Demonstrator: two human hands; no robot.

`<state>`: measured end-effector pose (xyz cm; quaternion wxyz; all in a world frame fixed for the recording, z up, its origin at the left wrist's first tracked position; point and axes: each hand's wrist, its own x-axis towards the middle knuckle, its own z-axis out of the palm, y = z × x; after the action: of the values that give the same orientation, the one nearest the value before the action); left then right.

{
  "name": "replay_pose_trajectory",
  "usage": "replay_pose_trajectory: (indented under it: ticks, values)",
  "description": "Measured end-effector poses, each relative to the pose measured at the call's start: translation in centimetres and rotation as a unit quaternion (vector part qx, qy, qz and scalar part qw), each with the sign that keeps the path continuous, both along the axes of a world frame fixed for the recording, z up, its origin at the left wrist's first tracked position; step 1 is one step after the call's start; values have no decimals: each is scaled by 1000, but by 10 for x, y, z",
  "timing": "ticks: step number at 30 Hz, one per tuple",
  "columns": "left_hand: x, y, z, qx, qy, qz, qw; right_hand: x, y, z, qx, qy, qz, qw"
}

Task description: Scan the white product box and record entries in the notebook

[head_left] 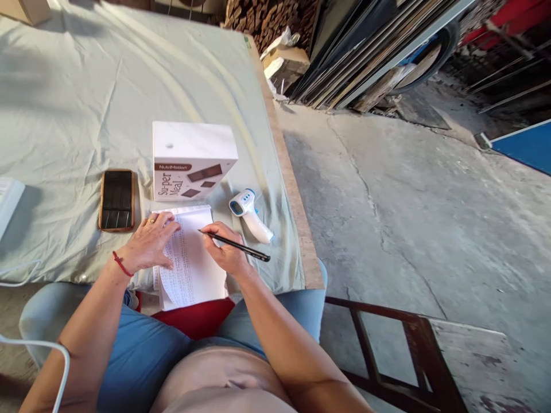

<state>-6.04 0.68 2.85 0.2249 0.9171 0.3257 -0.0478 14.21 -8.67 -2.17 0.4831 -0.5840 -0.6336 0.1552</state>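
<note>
A sheaf of paper lies at the table's near edge, its left side covered in rows of small writing and its right side mostly blank. My left hand rests on the paper's left side, fingers spread. In my right hand a black pen is pinched, its tip pointing left above the blank part; whether it touches the page I cannot tell. Just behind the paper stands a white and brown box marked "Super Meal". A white infrared thermometer lies right of the paper.
A phone in an orange case lies left of the box on the cloth-covered table. A white device sits at the far left, and a white cable hangs near my left arm. Concrete floor and a dark wooden frame are on the right.
</note>
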Motion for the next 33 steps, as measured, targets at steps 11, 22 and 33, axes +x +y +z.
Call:
replay_pose_trajectory:
  ticks: [11, 22, 33]
  values:
    - [-6, -1, 1, -36, -2, 52, 998, -13, 10, -19, -24, 84, -6, 996]
    - [-9, -3, -6, -46, -29, 65, 996, -16, 9, -16, -18, 96, 8, 995]
    - [-9, -4, -3, -64, -37, 71, 995, -14, 8, -17, -25, 87, 12, 996]
